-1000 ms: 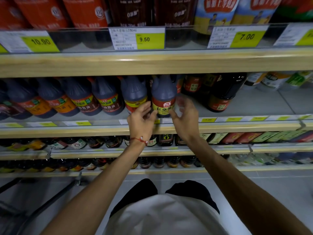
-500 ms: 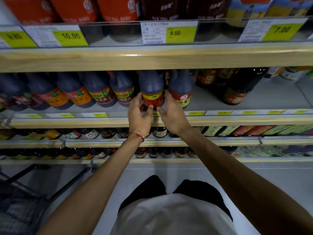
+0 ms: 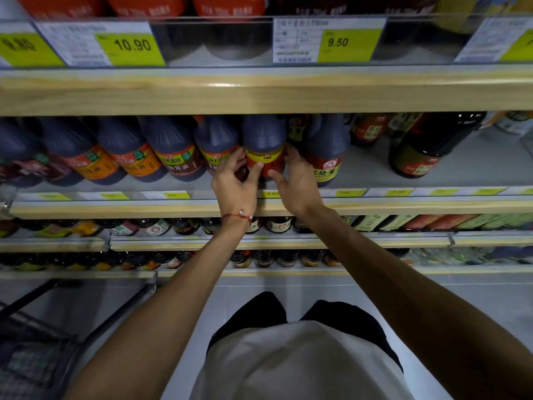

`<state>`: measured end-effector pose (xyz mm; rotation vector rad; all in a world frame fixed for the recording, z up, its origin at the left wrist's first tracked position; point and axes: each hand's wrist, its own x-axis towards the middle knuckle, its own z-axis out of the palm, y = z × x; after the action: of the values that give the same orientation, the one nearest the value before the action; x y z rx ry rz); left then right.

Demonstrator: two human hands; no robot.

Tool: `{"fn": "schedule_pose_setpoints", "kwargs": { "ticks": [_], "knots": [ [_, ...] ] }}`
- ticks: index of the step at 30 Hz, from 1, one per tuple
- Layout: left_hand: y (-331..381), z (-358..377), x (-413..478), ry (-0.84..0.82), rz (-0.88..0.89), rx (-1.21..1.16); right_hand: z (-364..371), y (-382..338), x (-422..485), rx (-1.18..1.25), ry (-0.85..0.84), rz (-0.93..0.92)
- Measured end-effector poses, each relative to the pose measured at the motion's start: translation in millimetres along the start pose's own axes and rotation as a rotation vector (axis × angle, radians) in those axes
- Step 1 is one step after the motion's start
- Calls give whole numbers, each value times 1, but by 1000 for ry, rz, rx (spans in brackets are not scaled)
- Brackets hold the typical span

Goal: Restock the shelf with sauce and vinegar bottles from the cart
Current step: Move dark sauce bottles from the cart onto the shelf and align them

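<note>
The grey-decked shelf with a pale wooden front edge (image 3: 403,207) carries a row of dark plastic sauce jugs with orange, green and yellow labels (image 3: 127,151), packed shoulder to shoulder from nine o'clock in to the middle. The task's thing, a dark plastic jug-shaped bottle with a yellow band over a red label (image 3: 264,140), stands upright on that shelf at the row's right end, near the centre of my view. Just beside it at three o'clock is a dark jug with a red-and-yellow label (image 3: 327,145), then bare deck, then a black glass bottle with a red label (image 3: 424,148) further out. A dark wire cart (image 3: 26,356) sits at seven o'clock; its load is too dim to tell. At twelve o'clock the wooden edge of the upper shelf (image 3: 259,93) hides the bottle tops. At six o'clock a price-tag rail runs along the front edge. My left hand (image 3: 235,183) grasps the bottle, fingers (image 3: 236,157) curled round its nine o'clock side and thumb across the label. My right hand (image 3: 297,183) grasps it too, fingers wedged in at three o'clock against the neighbouring jug. Both forearms stretch straight up from below, with a red string bracelet (image 3: 236,217) on the left wrist.
</note>
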<state>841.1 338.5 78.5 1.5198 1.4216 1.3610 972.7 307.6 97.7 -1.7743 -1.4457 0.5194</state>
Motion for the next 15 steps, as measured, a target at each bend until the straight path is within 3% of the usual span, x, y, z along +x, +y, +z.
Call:
{"fn": "schedule_pose_setpoints", "kwargs": {
  "ticks": [6, 15],
  "knots": [
    [1, 3, -1, 74, 13, -13, -3, 4, 3, 15, 31, -43],
    [3, 0, 0, 39, 25, -26, -1, 1, 1, 71, 117, -30]
  ]
}}
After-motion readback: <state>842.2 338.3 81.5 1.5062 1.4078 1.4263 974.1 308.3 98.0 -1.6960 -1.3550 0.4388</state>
